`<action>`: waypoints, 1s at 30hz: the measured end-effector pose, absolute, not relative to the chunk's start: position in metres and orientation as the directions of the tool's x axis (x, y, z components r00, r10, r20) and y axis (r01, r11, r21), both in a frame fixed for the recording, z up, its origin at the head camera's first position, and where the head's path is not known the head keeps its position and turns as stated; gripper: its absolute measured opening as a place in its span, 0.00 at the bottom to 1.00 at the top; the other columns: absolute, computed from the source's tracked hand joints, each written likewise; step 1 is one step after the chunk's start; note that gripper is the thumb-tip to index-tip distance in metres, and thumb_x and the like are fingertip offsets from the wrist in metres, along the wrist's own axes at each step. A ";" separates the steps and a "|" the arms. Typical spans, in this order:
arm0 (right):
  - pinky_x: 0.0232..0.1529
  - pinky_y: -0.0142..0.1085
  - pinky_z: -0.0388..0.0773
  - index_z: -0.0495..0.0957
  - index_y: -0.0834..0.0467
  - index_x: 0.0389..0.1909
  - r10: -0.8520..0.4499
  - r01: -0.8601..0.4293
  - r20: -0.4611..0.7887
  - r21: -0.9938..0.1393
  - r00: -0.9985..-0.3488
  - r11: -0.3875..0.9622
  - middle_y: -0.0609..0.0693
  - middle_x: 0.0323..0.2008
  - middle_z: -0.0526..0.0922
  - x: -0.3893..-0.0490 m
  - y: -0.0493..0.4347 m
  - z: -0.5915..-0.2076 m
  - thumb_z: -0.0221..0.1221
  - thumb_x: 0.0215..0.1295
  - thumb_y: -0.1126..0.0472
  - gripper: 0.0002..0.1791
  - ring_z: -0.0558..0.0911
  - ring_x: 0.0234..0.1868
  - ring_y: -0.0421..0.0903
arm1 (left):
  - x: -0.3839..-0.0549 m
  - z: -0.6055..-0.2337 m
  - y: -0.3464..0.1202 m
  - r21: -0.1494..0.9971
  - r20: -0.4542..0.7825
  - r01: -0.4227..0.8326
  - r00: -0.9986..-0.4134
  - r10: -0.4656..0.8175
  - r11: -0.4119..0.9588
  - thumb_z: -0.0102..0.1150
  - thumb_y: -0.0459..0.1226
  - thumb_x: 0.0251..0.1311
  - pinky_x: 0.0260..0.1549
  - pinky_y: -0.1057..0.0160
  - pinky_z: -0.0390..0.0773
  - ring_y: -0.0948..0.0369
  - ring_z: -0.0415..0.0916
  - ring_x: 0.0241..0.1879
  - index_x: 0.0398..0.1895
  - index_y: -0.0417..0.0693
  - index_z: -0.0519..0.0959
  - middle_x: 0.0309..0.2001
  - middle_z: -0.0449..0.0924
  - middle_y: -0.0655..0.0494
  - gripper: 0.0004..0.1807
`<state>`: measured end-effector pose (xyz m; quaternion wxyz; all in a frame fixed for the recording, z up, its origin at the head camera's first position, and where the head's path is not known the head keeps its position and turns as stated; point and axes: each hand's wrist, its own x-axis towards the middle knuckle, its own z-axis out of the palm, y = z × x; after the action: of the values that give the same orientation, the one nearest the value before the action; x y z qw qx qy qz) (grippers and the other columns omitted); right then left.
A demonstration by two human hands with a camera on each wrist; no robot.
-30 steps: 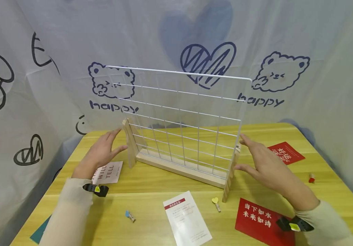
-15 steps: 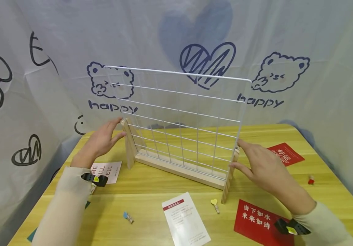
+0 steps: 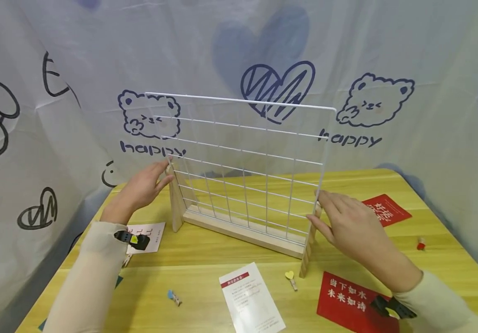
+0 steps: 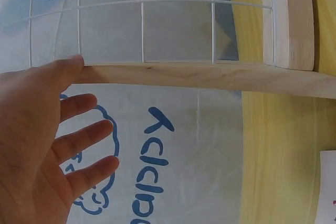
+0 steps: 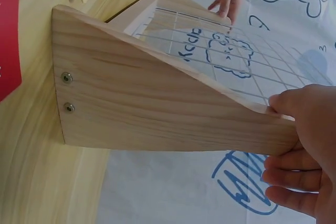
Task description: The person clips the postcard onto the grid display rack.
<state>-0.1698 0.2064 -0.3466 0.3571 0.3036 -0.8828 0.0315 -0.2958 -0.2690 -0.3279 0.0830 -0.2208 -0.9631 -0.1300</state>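
A white wire grid (image 3: 243, 152) stands upright in a wooden base (image 3: 243, 233) with a side board at each end. My left hand (image 3: 140, 189) holds the top of the left side board (image 4: 184, 74) between thumb and index finger. Its other fingers stay loose beside the board in the left wrist view. At the opposite end, my right hand (image 3: 355, 226) grips the top of the right side board (image 5: 157, 87). The right thumb lies over the front edge, and the fingers reach round behind it.
In front lie a white printed card (image 3: 251, 296), a blue clothespin (image 3: 174, 297), a yellow heart clothespin (image 3: 291, 280) and a red card (image 3: 340, 300). Another red card (image 3: 388, 210) and a red clothespin (image 3: 420, 243) are at right. A pale lettered card (image 3: 153, 236) lies by the left wrist.
Both hands have moved inward from beside the stand onto the tops of its side boards and taken hold. The stand has stayed about where it was on the table.
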 end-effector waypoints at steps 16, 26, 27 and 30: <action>0.34 0.54 0.83 0.74 0.67 0.56 -0.421 -0.546 0.678 0.034 -0.603 0.837 0.64 0.46 0.83 -0.173 0.210 -0.351 0.32 0.74 0.32 0.43 0.84 0.43 0.62 | -0.289 -0.333 -0.267 0.230 0.217 0.387 -0.915 0.341 0.893 0.44 0.50 0.75 0.66 0.38 0.56 0.37 0.55 0.69 0.76 0.43 0.55 0.70 0.59 0.35 0.34; 0.41 0.57 0.80 0.72 0.67 0.57 -0.386 -0.516 0.648 -0.012 -0.657 0.857 0.65 0.50 0.81 -0.174 0.224 -0.351 0.29 0.73 0.32 0.44 0.82 0.47 0.63 | -0.279 -0.338 -0.259 0.242 0.288 0.404 -0.898 0.332 0.882 0.46 0.51 0.74 0.66 0.40 0.57 0.39 0.57 0.68 0.74 0.43 0.59 0.69 0.62 0.37 0.33; 0.43 0.57 0.80 0.72 0.67 0.58 -0.383 -0.512 0.641 -0.018 -0.665 0.859 0.65 0.51 0.81 -0.175 0.225 -0.351 0.28 0.73 0.32 0.45 0.81 0.48 0.63 | -0.277 -0.339 -0.259 0.235 0.299 0.406 -0.895 0.332 0.883 0.47 0.51 0.73 0.66 0.40 0.57 0.39 0.58 0.68 0.74 0.43 0.60 0.69 0.62 0.37 0.33; 0.46 0.59 0.78 0.70 0.68 0.59 -0.379 -0.504 0.615 -0.035 -0.691 0.863 0.66 0.52 0.79 -0.176 0.230 -0.352 0.27 0.72 0.32 0.45 0.80 0.51 0.64 | -0.269 -0.343 -0.257 0.204 0.340 0.421 -0.877 0.339 0.884 0.49 0.49 0.72 0.65 0.39 0.60 0.38 0.60 0.66 0.72 0.41 0.63 0.67 0.65 0.35 0.31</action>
<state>-0.1755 0.2295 -0.3519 0.3100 0.2417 -0.9139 0.1009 -0.2686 -0.2566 -0.3425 0.1490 -0.1981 -0.9590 -0.1370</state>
